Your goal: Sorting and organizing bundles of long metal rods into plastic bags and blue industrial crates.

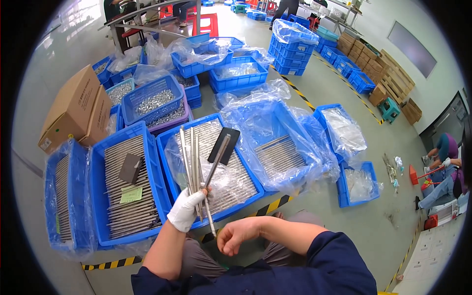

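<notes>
My left hand [185, 211], in a white glove with bare fingertips, is closed round a bundle of long thin metal rods [196, 160]. The rods fan out upward over a blue crate [251, 197] filled with rows of similar rods. One darker, thicker rod [216, 162] leans right, across a black phone-like slab [228, 153] lying on the rods. Another rod's lower end reaches down toward my right hand [238, 237]. That hand is bare and bent at the wrist, its fingers curled inward just right of the rod end; whatever lies inside them is hidden.
Left of it, a blue crate [162, 196] of rods carries a dark block [130, 168] and a green slip [131, 194]. A plastic-lined crate [317, 147] stands right. Behind are a basket [129, 115] of small metal parts and cardboard boxes [71, 105]. Another person [440, 182] sits far right.
</notes>
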Demonstrator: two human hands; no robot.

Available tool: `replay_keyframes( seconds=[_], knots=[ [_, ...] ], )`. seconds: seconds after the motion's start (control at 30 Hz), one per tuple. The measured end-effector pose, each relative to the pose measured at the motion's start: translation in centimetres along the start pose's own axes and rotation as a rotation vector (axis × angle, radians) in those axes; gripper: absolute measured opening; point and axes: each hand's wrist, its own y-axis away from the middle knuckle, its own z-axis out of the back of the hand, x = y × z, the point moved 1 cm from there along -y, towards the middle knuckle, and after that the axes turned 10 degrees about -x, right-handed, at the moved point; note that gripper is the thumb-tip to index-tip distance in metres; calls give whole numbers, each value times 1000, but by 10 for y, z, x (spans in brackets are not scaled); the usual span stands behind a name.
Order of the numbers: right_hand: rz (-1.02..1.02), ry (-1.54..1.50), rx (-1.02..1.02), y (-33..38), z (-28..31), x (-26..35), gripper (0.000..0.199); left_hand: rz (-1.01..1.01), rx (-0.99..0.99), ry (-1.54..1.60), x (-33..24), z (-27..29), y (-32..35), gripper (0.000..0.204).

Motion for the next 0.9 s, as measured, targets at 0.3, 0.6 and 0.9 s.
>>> replay_keyframes(
  seconds=[0.3,0.6,0.9],
  knots=[
    [873,-607,-917,75,76,48,12,4,71,-209,-6,1,9,20],
    [946,-409,-756,96,73,51,18,25,103,-298,2,-4,13,20],
    [861,-125,-988,100,69,54,18,25,112,-346,4,-3,9,22]
  ],
)
